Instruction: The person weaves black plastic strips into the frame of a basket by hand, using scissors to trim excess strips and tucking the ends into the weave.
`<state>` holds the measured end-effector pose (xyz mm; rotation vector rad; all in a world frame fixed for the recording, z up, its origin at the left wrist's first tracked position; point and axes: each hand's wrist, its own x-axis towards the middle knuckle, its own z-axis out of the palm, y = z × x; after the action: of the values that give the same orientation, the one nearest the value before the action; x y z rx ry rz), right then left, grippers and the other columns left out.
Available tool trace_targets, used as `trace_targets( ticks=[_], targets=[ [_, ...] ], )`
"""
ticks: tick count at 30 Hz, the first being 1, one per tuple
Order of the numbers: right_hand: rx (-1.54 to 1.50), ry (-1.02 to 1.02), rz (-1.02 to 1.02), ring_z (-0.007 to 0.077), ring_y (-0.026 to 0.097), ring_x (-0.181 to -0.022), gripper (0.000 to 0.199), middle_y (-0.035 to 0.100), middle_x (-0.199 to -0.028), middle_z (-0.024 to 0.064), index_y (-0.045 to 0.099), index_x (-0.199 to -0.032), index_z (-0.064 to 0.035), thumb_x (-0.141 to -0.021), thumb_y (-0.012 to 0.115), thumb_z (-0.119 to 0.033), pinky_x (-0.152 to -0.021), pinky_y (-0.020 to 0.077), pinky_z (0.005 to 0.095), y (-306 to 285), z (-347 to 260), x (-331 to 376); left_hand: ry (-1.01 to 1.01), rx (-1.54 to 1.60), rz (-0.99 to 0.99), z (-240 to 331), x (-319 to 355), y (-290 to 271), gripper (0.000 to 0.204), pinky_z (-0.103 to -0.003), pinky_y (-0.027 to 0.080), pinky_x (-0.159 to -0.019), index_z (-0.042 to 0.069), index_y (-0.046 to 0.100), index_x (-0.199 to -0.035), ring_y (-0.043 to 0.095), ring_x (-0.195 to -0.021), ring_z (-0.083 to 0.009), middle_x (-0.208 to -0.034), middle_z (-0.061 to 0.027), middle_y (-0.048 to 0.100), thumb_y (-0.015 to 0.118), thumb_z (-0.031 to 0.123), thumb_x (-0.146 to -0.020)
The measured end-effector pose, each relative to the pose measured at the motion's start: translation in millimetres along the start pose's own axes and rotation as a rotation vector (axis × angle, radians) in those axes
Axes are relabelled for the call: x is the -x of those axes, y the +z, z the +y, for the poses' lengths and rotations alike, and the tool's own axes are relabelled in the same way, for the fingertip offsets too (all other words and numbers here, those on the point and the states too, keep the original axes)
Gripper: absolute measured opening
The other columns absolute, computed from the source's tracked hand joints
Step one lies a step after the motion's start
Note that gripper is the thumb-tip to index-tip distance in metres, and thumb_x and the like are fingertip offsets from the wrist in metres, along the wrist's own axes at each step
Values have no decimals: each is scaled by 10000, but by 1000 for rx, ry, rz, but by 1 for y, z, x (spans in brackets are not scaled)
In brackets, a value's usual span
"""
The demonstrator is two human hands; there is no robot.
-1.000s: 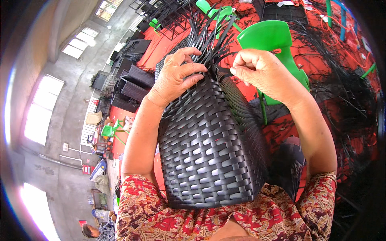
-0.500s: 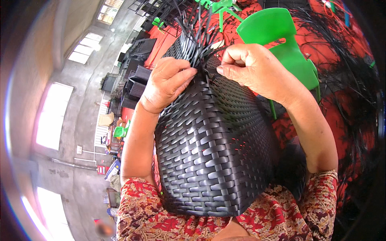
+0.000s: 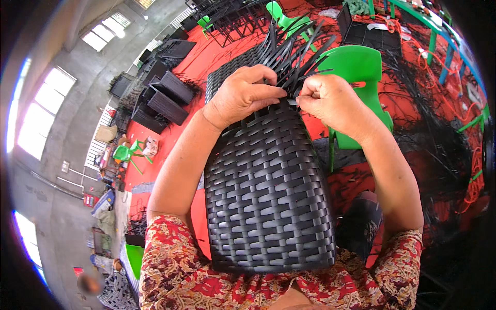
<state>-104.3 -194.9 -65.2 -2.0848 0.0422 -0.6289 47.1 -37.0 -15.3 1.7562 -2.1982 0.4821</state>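
A black woven wicker piece (image 3: 268, 196) rises in front of my torso, its lower end against my patterned top. Loose black weaving strips (image 3: 297, 49) fan out beyond its upper end. My left hand (image 3: 245, 95) is closed at that upper edge, thumb and fingers pinching a strip where it leaves the weave. Just to the right, my right hand (image 3: 328, 101) pinches the short, shiny end of a strip (image 3: 292, 102). The fingertips of both hands nearly meet. The far part of the wicker piece is partly hidden behind my left hand and the strips.
A green plastic chair (image 3: 356, 67) stands just beyond my right hand. Black strips (image 3: 413, 98) litter the red floor covering (image 3: 181, 62) on the right. Dark wicker furniture pieces (image 3: 168, 98) stand at the left, and black frames (image 3: 232, 23) at the back. An orange hose (image 3: 473, 181) lies far right.
The wicker piece has turned, so its broad face now shows and its right side is mostly out of sight. My hands have shifted right and come closer together at the strips.
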Motion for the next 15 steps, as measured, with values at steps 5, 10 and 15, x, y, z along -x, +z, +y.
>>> trace_targets(
  ticks=[5,10,15],
  targets=[
    [-125,124,-98,117,494,-540,185,536,-586,46,591,-693,6,-767,639,-157,-531,407,284,-3,5,-9,197,-84,-89,-6,-13,-6,234,-345,460,-716,105,646,-898,567,-811,-226,-902,-33,571,720,103,-676],
    [-236,272,-201,26,390,-500,206,494,-564,-48,574,-659,-60,-824,634,-168,-449,268,201,-3,-4,-12,9,223,40,-12,3,12,179,-310,457,-707,82,623,-900,562,-792,-229,-851,-42,558,691,87,-734],
    [-230,203,-211,40,417,-514,225,508,-581,-37,561,-658,-45,-838,632,-161,-477,315,211,2,-2,-15,-261,191,105,0,12,7,146,-296,450,-690,48,664,-806,556,-767,-187,-776,-49,551,698,177,-745]
  ],
)
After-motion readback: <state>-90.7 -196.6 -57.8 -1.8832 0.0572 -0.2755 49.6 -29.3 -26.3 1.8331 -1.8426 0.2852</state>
